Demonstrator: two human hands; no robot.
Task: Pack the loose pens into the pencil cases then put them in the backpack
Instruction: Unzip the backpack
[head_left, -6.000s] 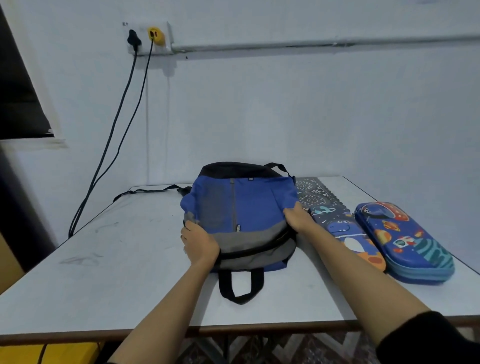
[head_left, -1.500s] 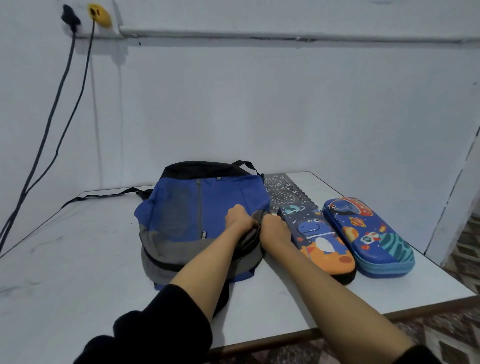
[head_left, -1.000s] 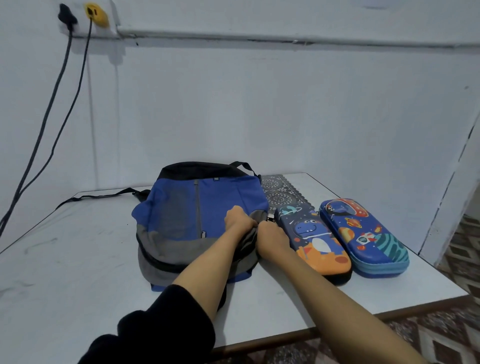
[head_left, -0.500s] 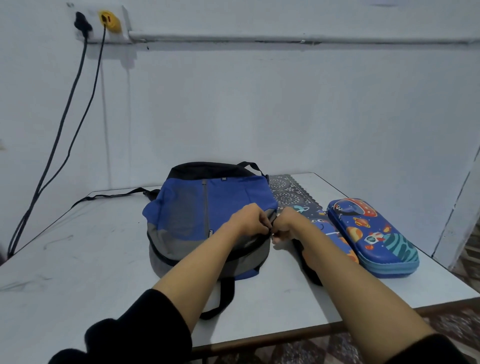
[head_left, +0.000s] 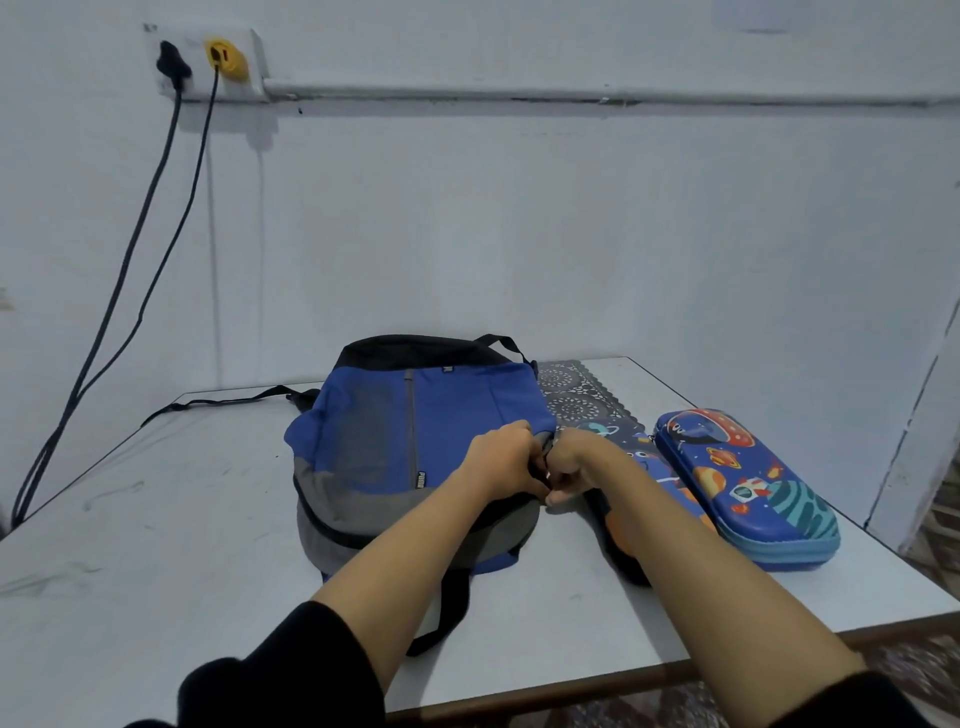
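Observation:
A blue, grey and black backpack lies flat on the white table. My left hand grips the fabric at its right edge. My right hand pinches something small and dark at the same spot, probably the zipper pull. Two closed space-print pencil cases lie to the right: a dark one, partly hidden under my right forearm, and a blue one beside it. No loose pens are in view.
A dark patterned mat lies behind the cases. A black strap trails left from the backpack. Two cables hang from a wall socket at the upper left. The table's near and right edges are close to the cases.
Six seconds ago my hands held the backpack's two sides. Both have since met at its right edge, and in the last half second they barely moved.

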